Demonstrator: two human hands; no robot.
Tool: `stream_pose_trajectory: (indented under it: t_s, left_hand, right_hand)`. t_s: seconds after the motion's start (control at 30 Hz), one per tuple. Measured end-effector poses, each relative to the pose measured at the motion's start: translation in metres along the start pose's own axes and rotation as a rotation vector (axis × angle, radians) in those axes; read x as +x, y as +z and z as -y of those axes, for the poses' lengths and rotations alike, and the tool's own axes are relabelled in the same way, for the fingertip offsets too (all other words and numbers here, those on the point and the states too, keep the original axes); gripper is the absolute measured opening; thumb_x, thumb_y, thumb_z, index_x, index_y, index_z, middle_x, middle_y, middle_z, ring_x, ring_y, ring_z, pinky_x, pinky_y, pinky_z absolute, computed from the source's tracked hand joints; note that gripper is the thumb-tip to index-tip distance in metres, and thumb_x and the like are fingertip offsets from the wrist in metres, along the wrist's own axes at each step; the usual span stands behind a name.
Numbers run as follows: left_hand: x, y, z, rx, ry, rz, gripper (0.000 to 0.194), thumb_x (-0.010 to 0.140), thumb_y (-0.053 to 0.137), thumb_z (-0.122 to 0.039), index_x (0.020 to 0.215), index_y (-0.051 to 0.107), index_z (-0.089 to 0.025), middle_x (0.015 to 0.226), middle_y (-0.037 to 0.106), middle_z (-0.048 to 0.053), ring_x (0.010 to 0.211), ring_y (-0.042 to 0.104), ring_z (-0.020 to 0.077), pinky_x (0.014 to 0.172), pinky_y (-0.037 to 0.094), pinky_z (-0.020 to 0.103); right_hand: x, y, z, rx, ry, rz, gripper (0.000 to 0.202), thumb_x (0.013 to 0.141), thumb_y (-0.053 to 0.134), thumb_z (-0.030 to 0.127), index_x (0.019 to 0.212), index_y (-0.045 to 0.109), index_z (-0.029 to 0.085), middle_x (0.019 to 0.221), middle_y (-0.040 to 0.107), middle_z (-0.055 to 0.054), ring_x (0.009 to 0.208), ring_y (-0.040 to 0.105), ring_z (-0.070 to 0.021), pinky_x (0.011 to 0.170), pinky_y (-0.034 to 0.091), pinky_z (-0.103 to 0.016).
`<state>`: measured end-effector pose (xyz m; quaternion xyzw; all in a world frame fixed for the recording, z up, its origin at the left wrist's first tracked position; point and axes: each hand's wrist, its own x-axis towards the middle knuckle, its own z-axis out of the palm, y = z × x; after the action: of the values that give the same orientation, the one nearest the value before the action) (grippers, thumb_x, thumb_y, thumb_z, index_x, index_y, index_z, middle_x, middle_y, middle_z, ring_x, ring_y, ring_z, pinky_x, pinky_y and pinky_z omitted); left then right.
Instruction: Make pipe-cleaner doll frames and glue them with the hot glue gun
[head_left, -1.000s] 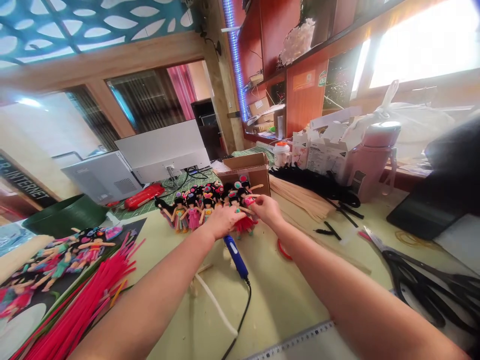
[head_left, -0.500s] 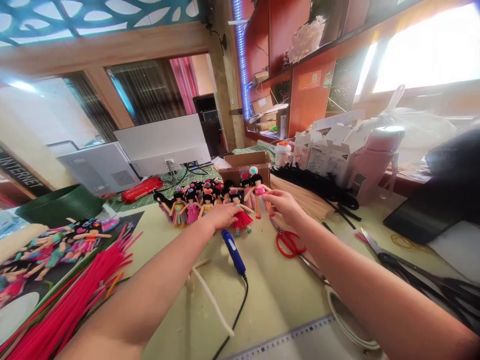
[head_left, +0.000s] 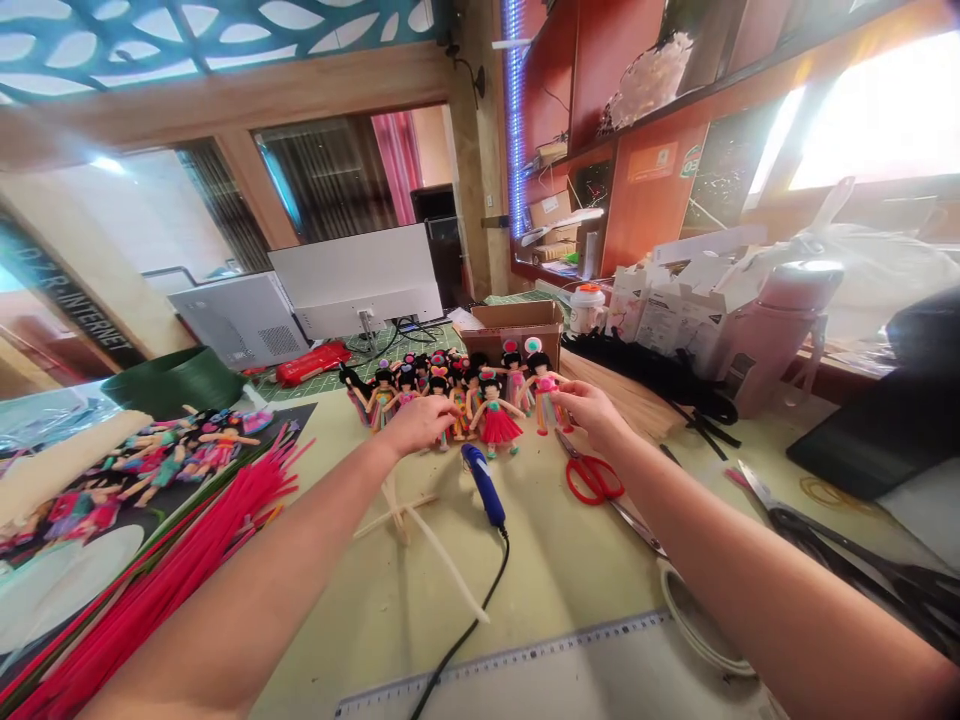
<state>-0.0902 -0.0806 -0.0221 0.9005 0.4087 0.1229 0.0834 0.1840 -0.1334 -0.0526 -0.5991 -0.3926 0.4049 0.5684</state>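
Several small fuzzy pipe-cleaner dolls point(head_left: 409, 390) with black hair stand in a crowded group at the back of the table. My left hand point(head_left: 421, 424) is at the group's front, its fingers curled in against a doll with a yellow and multicoloured skirt point(head_left: 442, 400); the fingertips are partly hidden. Between my hands stands a doll in a red skirt point(head_left: 501, 428), free of both. My right hand point(head_left: 592, 412) pinches the side of a doll with a pink top and striped skirt point(head_left: 541, 385), upright at the group's right end.
A blue corded tool point(head_left: 486, 490) lies in front, beside cream pipe cleaners point(head_left: 442, 555). Red-handled scissors point(head_left: 594, 480) rest by my right forearm. A ruler point(head_left: 517, 655) crosses the near table. Red pipe cleaners point(head_left: 202, 540) lie left; an open cardboard box point(head_left: 517, 340) stands behind the dolls.
My left hand has shifted left, off the red-skirted doll, which now shows fully. My right hand stays at the pink-topped doll. The whole view has swung slightly left.
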Motion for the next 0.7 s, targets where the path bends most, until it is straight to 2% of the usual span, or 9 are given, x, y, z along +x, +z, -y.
stream_pose_trajectory:
  t_s: [0.07, 0.17, 0.43, 0.7]
  left_hand:
    - [-0.005, -0.001, 0.003, -0.031, -0.066, 0.014, 0.027, 0.085, 0.049, -0.028, 0.099, 0.071, -0.022, 0.1, 0.072, 0.001, 0.094, 0.064, 0.0167, 0.086, 0.046, 0.023]
    - [-0.001, 0.002, 0.002, -0.021, -0.127, 0.039, 0.026, 0.084, 0.05, -0.028, 0.099, 0.071, -0.022, 0.1, 0.073, 0.001, 0.092, 0.065, 0.0163, 0.082, 0.047, 0.022]
    - [0.04, 0.022, -0.017, 0.116, -0.186, 0.064, 0.023, 0.082, 0.051, -0.028, 0.088, 0.072, -0.02, 0.082, 0.073, 0.006, 0.081, 0.067, 0.0186, 0.076, 0.049, 0.026]
    - [0.061, 0.039, -0.021, 0.285, -0.274, 0.057, 0.026, 0.08, 0.056, -0.037, 0.092, 0.07, -0.019, 0.096, 0.071, 0.014, 0.093, 0.067, 0.027, 0.08, 0.051, 0.034]
  right_hand:
    - [0.001, 0.003, -0.001, 0.002, -0.014, -0.013, 0.018, 0.067, 0.071, 0.024, 0.069, 0.054, 0.018, 0.051, 0.053, 0.005, 0.038, 0.042, -0.0061, 0.035, 0.03, -0.019]
    - [0.003, 0.007, -0.005, 0.009, -0.029, -0.021, 0.019, 0.066, 0.071, 0.025, 0.069, 0.053, 0.018, 0.051, 0.051, 0.005, 0.04, 0.041, -0.0062, 0.035, 0.03, -0.018]
    - [0.006, 0.011, -0.007, 0.042, -0.083, -0.012, 0.023, 0.062, 0.072, 0.028, 0.069, 0.053, 0.018, 0.056, 0.052, 0.005, 0.046, 0.043, -0.0072, 0.039, 0.03, -0.019]
    - [0.009, 0.007, -0.01, 0.104, -0.067, 0.107, 0.025, 0.063, 0.074, 0.034, 0.072, 0.057, 0.017, 0.061, 0.055, 0.003, 0.047, 0.042, -0.0062, 0.043, 0.033, -0.02]
